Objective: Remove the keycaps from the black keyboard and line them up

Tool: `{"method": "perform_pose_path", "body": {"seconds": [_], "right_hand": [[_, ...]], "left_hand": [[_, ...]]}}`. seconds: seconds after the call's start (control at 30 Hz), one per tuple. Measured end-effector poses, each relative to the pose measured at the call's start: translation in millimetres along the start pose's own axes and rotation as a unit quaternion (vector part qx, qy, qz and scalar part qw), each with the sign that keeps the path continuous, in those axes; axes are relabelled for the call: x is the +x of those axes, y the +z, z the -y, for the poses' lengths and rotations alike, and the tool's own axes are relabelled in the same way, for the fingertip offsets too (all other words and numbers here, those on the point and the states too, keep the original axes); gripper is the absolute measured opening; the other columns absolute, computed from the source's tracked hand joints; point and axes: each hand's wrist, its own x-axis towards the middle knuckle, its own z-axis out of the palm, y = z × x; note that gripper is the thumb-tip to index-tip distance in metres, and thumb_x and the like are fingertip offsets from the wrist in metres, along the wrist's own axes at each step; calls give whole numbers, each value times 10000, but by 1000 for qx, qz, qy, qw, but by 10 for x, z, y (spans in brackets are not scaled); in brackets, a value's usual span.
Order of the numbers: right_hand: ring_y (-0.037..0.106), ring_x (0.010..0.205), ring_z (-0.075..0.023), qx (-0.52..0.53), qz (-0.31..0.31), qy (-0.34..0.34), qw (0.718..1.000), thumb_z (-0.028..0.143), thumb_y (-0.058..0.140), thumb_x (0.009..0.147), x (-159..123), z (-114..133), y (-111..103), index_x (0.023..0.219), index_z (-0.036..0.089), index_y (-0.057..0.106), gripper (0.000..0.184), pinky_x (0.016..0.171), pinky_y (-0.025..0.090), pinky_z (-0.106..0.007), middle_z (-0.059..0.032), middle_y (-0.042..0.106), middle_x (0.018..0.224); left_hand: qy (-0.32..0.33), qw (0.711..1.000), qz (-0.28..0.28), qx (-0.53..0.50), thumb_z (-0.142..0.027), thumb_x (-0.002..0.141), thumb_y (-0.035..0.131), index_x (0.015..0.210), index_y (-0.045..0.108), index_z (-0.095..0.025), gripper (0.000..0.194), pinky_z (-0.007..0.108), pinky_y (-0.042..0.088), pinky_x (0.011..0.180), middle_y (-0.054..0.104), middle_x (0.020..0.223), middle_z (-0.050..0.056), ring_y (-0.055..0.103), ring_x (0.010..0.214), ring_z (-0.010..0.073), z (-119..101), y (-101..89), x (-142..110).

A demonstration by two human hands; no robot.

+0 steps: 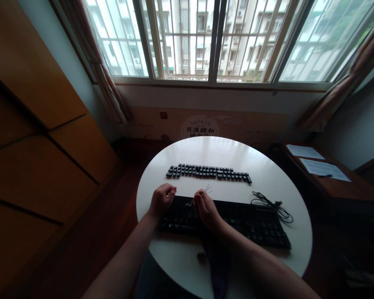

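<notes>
My right hand (205, 209) is closed over the keyboard, gripping what looks like a wire keycap puller (208, 189); thin metal wires stick out past the fingers. Near the left end of the black keyboard (252, 226), my left hand (162, 199) is curled shut, and whatever its fingers may hold is hidden. The keyboard lies across the round table, partly covered by both hands. Beyond it, loose black keycaps (205, 171) are laid out in rows.
A coiled black cable (276, 207) rests at the right on the white round table (218, 147). Dark cloth (216, 265) and a small brown object (201, 258) lie at the near side. Papers (324, 169) and a pen lie on a wooden desk at right.
</notes>
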Motion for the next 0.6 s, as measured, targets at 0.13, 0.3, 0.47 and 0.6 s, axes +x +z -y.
{"method": "perform_pose_path", "body": {"seconds": [0.13, 0.3, 0.47, 0.6], "right_hand": [[390, 429, -96, 17, -20, -1, 1000, 528, 345, 1014, 29, -29, 7, 884, 224, 439, 343, 427, 306, -206, 71, 429, 583], [434, 522, -123, -40, -52, -65, 996, 471, 362, 1017, 9, 27, -19, 910, 207, 488, 312, 513, 355, -234, 46, 449, 622], [473, 561, -139, -162, -68, -151, 973, 427, 360, 1017, -42, 118, -45, 890, 201, 514, 302, 557, 360, -251, 11, 519, 664], [490, 516, -139, -234, -42, -213, 948, 447, 337, 1020, -64, 150, -35, 880, 197, 524, 342, 540, 339, -249, -2, 570, 640]], "left_hand": [[10, 996, 60, -67, -310, 927, 549, 883, 677, -183, 186, 253, 452, 614, 620, 794, 20, 545, 650, 135, -237, -59, 30], [46, 967, 222, -117, -215, 872, 619, 1070, 701, -221, 214, 301, 512, 841, 700, 1023, 50, 643, 906, 181, -490, -127, 98], [52, 964, 244, -93, -170, 845, 642, 1056, 719, -229, 231, 310, 503, 880, 720, 1013, 40, 651, 945, 193, -570, -186, 100], [60, 957, 276, -71, -164, 826, 664, 973, 735, -221, 173, 275, 500, 821, 712, 967, 33, 653, 896, 182, -647, -273, 92]]}}
